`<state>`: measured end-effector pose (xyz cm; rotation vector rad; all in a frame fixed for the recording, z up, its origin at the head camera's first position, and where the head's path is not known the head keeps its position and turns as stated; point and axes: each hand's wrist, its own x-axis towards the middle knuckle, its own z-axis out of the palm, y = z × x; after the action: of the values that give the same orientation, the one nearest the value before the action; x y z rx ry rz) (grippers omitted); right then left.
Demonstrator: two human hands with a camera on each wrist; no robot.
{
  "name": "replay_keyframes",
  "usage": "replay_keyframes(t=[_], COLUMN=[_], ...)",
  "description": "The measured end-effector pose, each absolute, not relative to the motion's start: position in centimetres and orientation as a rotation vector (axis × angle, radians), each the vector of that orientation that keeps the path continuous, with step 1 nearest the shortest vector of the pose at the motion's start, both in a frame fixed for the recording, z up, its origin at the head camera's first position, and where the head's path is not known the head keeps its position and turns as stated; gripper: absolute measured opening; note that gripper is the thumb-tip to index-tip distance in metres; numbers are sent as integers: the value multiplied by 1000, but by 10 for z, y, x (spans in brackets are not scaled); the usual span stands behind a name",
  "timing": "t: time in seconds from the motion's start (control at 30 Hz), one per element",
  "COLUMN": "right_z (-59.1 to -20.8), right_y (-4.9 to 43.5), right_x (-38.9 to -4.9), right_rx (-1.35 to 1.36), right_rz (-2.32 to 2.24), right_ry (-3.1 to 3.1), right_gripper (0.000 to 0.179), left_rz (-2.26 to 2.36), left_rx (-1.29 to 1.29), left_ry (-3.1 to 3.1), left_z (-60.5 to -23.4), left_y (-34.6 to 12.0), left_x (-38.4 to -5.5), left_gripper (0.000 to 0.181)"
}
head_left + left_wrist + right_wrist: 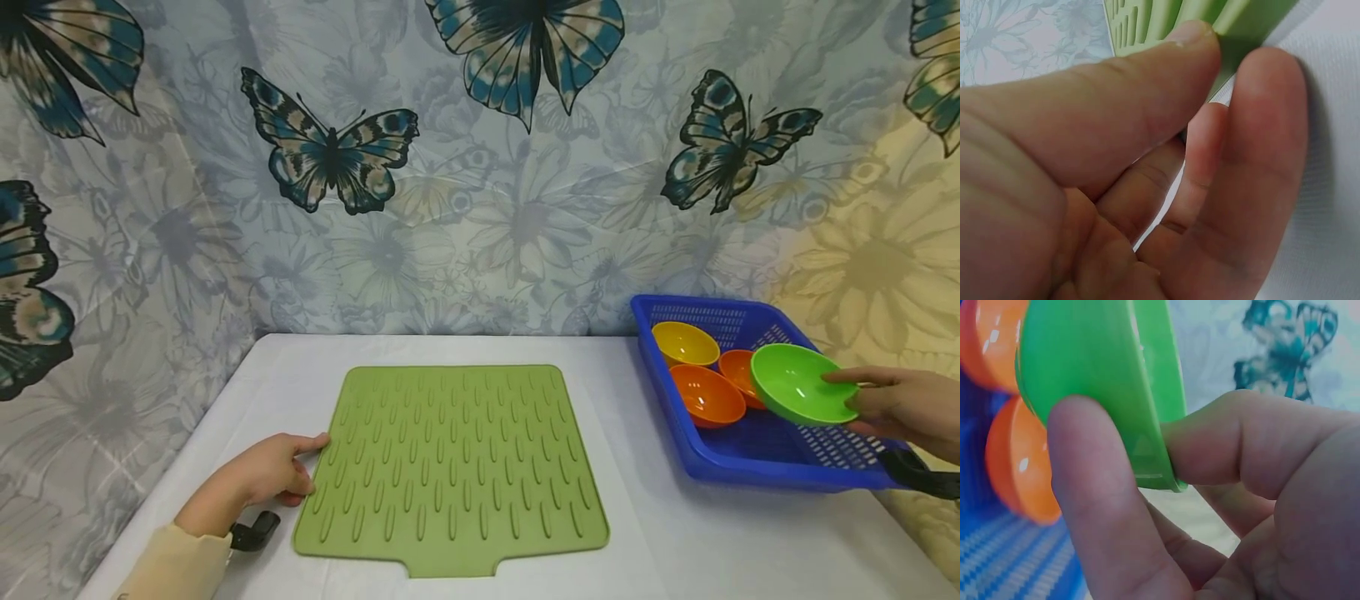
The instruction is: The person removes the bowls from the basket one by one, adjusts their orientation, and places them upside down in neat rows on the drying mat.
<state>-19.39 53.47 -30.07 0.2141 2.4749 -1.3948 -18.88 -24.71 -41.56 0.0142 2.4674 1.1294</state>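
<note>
A green drying mat (450,467) with raised oval ridges lies flat on the white-covered table. My left hand (273,471) pinches its left edge; in the left wrist view the thumb (1191,47) lies over the ridged side, with the other fingers curled by the edge. On the right, my right hand (903,404) holds a bright green bowl (798,383) by the rim above a blue basket (780,475). The right thumb is inside the rim and a fingertip (1082,425) presses the outer wall. The bowl overlaps an orange bowl (735,371) behind it.
Inside the basket also sit a yellow bowl (684,343) and a second orange bowl (708,398). A butterfly-printed cloth (525,250) hangs behind the white tablecloth (645,542). Black wrist mounts show near both hands.
</note>
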Motion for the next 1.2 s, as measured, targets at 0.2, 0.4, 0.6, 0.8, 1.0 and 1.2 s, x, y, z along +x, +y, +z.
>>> replay_keyframes(t=[0.2,0.4,0.6,0.8,1.0,1.2], right_z=[-294,-283,-270,-267,-267,-273], right_y=[501,470,435,395,357,333], right_x=[-195,-201,-208,-215,-220,-226], right_rx=[89,45,-2,-28,-65,-106], right_rz=[-1521,-1568,-1544,-1519,-1545,-1546], right_ry=[2447,2450,2449,2472,2428,2409], right_gripper=[51,42,39,55,55,52], left_rz=[1155,1162,1156,1138,1143,1174], left_rx=[-15,10,8,-5,11,34], left_ry=[2454,2457,2453,2457,2444,2447], left_z=[-417,-419,-419,-418,-420,-421], left_y=[-246,-249,-248,-247,-248,-249], left_x=[-190,-191,-190,-191,-192,-191], left_gripper=[79,79,79,79,80,79])
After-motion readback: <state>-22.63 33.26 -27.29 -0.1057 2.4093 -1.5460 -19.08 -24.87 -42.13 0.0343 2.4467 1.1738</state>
